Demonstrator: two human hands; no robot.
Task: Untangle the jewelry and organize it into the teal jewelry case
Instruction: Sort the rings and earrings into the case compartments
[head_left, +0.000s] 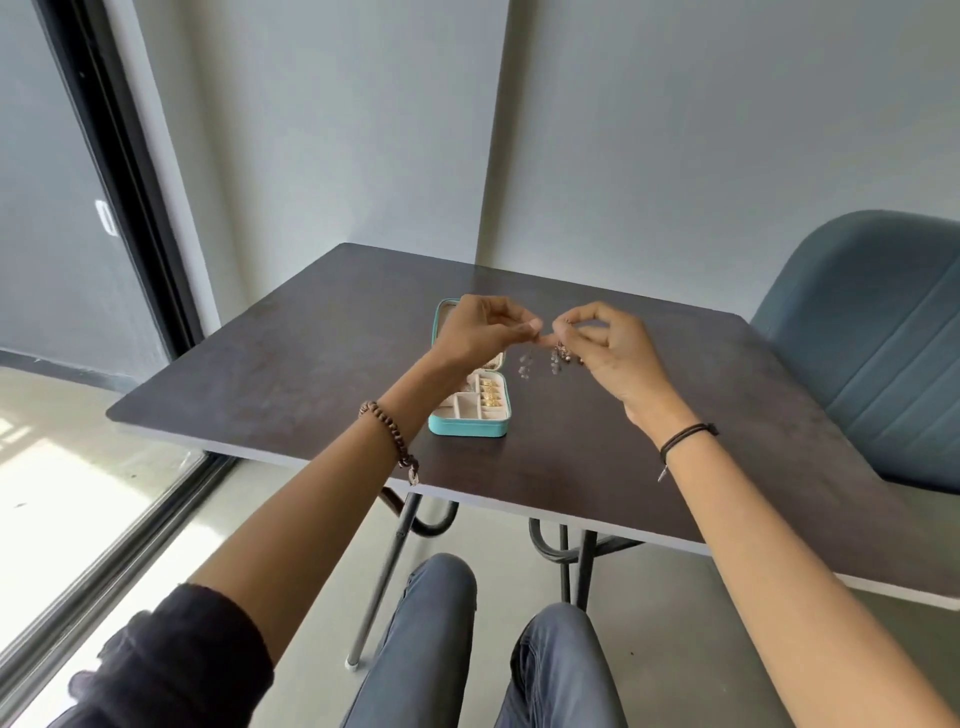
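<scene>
Jewelry (560, 358): small beaded dangling cluster, held in air between 2 hands, above table (291, 374), just right of open teal jewelry case (467, 427).
Left hand (480, 332): thumb and forefinger pinch jewelry.
Right hand (610, 348): fingertips pinch it too, strands hanging below.
Handling, by my guess: very light, limp, snag-prone (thin links may bend); take by hook, not beads.
Case: rigid shell, pale padded compartments, gold pieces (488, 396) in 1.

I have both arms stretched out above the bench (291, 364). My left hand (480, 332) and right hand (610, 345) are raised, fingertips nearly meeting, each pinching the jewelry (557, 361).
</scene>
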